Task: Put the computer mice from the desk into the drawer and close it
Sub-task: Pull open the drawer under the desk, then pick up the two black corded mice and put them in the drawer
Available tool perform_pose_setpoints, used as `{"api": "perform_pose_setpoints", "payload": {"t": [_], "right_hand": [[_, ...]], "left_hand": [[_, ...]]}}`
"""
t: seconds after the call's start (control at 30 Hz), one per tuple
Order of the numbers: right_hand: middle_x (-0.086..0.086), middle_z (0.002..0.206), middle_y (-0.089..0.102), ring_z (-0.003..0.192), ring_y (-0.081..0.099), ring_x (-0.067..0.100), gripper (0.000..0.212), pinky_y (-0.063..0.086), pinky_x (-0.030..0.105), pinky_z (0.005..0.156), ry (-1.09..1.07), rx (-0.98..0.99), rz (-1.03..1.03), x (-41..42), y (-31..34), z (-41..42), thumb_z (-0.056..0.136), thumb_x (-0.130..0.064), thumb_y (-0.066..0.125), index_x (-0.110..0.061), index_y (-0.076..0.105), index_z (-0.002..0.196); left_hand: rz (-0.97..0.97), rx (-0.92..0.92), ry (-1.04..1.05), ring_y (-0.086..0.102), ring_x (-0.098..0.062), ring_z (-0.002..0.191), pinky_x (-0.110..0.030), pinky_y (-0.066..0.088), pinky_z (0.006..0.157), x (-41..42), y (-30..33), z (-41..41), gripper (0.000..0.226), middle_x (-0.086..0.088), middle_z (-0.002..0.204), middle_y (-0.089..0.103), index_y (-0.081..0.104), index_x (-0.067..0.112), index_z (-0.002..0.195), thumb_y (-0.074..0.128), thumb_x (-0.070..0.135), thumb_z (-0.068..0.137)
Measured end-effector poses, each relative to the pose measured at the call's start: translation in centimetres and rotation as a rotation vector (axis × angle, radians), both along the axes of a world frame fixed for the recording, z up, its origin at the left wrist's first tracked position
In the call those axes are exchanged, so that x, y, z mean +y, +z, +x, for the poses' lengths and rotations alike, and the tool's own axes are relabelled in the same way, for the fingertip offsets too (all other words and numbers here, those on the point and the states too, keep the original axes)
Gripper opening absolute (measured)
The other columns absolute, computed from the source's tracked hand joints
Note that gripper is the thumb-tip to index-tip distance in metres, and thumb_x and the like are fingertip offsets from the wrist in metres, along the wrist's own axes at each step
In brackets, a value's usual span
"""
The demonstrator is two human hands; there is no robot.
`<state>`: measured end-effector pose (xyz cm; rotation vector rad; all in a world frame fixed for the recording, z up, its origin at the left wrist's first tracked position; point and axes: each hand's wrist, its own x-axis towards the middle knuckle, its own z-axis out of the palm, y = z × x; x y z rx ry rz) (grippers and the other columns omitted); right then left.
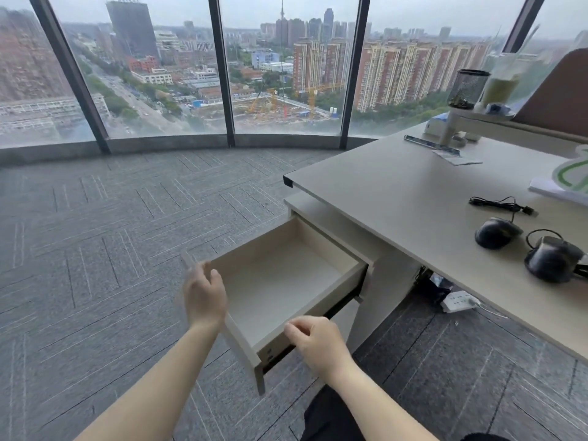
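Note:
The beige drawer [321, 300] of the cabinet under the desk stands pulled far out, and nothing lies inside it. My left hand [203, 294] rests on the drawer's front panel, fingers curled over its top edge. My right hand [318, 340] hovers at the drawer's near side wall with fingers loosely bent and nothing in them. Two black wired computer mice lie on the desk [397, 192] at the right: one [496, 232] with its cable trailing behind it, the other [552, 261] nearer the right edge of the view.
A mesh pen cup [466, 89] and a jar stand on a raised shelf at the desk's far end. Papers [563, 183] lie at the right. A white power strip [459, 300] sits on the carpet under the desk. Floor-to-ceiling windows lie ahead.

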<state>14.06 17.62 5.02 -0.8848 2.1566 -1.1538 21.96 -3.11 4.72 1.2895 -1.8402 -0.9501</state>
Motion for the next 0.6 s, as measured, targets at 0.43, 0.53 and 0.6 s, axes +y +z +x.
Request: {"api": "perform_pose_setpoints", "payload": {"t": [0.43,0.53,0.6], "right_hand": [[0.01,0.124,0.06,0.111,0.05,0.032,0.038,0.041,0.039,0.095,-0.91,0.729,-0.028,18.0,9.9,-21.6,0.084,-0.011,0.062,-0.017,0.063,0.122],[0.016,0.147,0.041,0.129,0.037,0.039,0.052,0.032,0.045,0.107,-0.886,0.65,0.278,21.6,9.8,-25.7,0.088,-0.026,0.06,-0.025,0.05,0.138],[0.015,0.158,0.023,0.141,0.022,0.037,0.053,0.024,0.045,0.113,-0.808,0.517,0.418,23.0,9.5,-27.4,0.092,-0.041,0.053,-0.034,0.04,0.143]], "left_hand": [[-0.159,-0.033,-0.981,0.055,-0.019,0.12,-0.033,0.044,0.099,21.4,10.0,-27.0,0.04,-0.004,0.134,0.056,0.053,0.02,0.131,0.051,0.025,0.092],[-0.152,-0.171,-1.109,0.044,-0.022,0.133,-0.037,0.038,0.107,25.2,9.5,-31.8,0.053,-0.003,0.148,0.043,0.041,0.024,0.142,0.052,0.03,0.091],[-0.142,-0.229,-1.155,0.039,-0.025,0.136,-0.04,0.035,0.111,26.9,8.9,-34.4,0.058,-0.004,0.15,0.039,0.037,0.027,0.145,0.054,0.031,0.089]]}}
